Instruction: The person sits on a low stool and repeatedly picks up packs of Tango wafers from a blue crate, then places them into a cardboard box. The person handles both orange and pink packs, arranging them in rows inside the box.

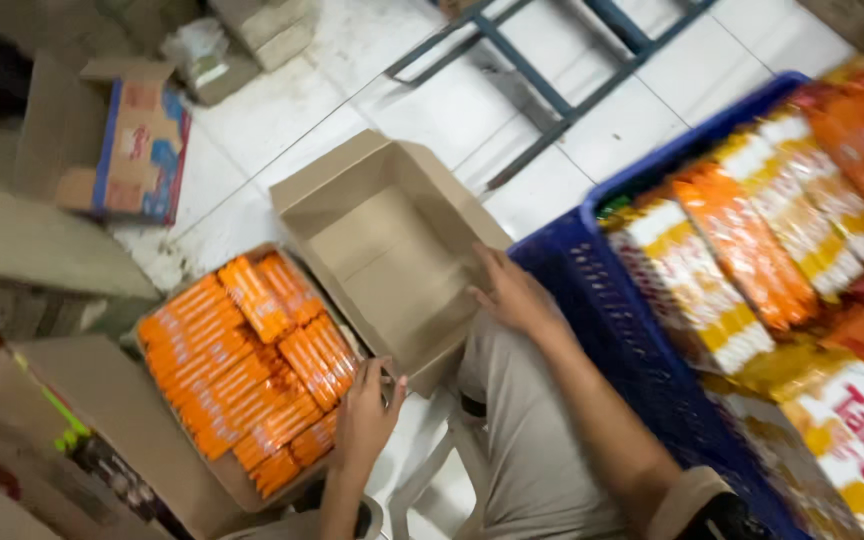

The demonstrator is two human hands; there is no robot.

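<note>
An empty brown cardboard box (382, 250) lies tilted on the white tiled floor, its opening facing up. My right hand (514, 292) rests on the box's right edge. My left hand (365, 415) grips the near corner of the same box, beside a second carton (242, 365) packed with several orange snack packets. I cannot see anything inside either hand apart from the cardboard.
A blue plastic crate (617, 320) heaped with orange and yellow snack packs stands at the right. A printed carton (137, 150) lies at the upper left, more brown cartons (82, 420) at the lower left, and a blue metal frame (542, 70) beyond.
</note>
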